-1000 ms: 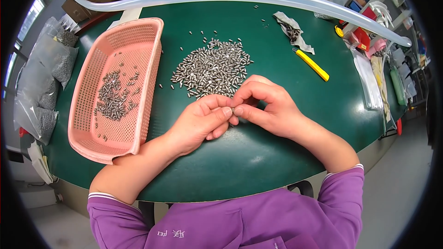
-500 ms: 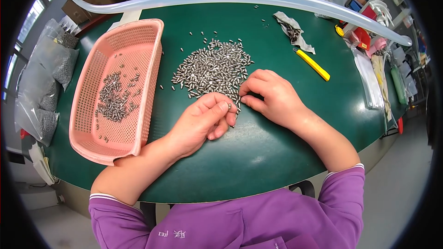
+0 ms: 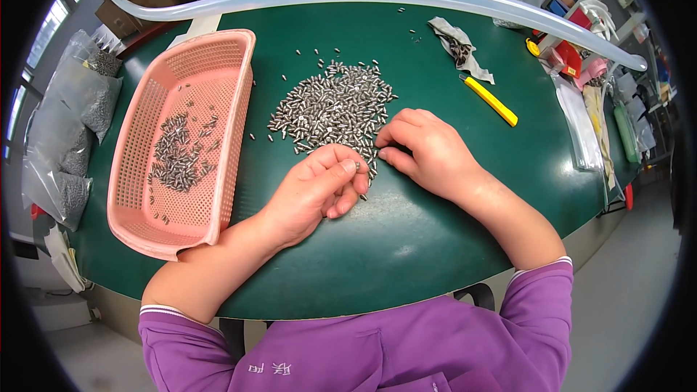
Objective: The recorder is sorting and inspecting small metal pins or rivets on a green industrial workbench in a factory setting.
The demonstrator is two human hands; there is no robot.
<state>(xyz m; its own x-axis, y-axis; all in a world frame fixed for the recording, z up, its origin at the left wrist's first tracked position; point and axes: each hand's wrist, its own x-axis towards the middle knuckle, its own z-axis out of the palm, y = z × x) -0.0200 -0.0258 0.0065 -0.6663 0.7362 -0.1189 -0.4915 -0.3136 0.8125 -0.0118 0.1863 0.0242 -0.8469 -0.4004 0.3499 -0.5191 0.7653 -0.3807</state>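
Leftward in the head view, a pink perforated basket (image 3: 235, 134) flanks the heap of bullet-shaped metal pieces (image 3: 330, 105); a yellow utility knife (image 3: 490, 101) lies rightward. The left hand (image 3: 308, 190) pinches one half-hidden piece (image 3: 357, 165) between thumb and forefinger; the right hand (image 3: 430, 151) curls at the heap's near edge, its hold unclear.

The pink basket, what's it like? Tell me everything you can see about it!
The pink basket looks like plastic. It is a long, open tub with rounded corners, a smooth rim and lots of little holes in its walls and floor. It sits open side up on the green table, left of the big metal pile. Small metal pieces lie loosely inside. The person's left forearm is by its near right corner; I can't tell if they touch.
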